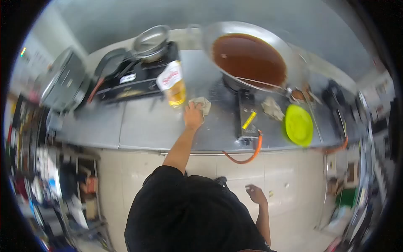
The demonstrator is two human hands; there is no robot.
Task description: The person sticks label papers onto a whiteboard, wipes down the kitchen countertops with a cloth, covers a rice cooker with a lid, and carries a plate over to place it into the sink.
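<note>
My left hand [193, 116] presses a crumpled beige cloth [204, 106] against the steel counter, its fingers closed on the fabric. Just beyond that hand stands a pouch of yellow cooking oil [173, 86] with a white and red top. My right hand [256, 194] hangs low beside my body, away from the counter. Its fingers are loosely bent and apart, and I see nothing held in them.
A large wok of reddish-brown liquid [247, 59] sits on a burner with an orange hose [255, 152]. Right of it are another cloth [273, 108] and a lime-green basin [299, 126]. Metal bowls [151, 42] and a dark pan [111, 62] rest on a black stove [130, 80].
</note>
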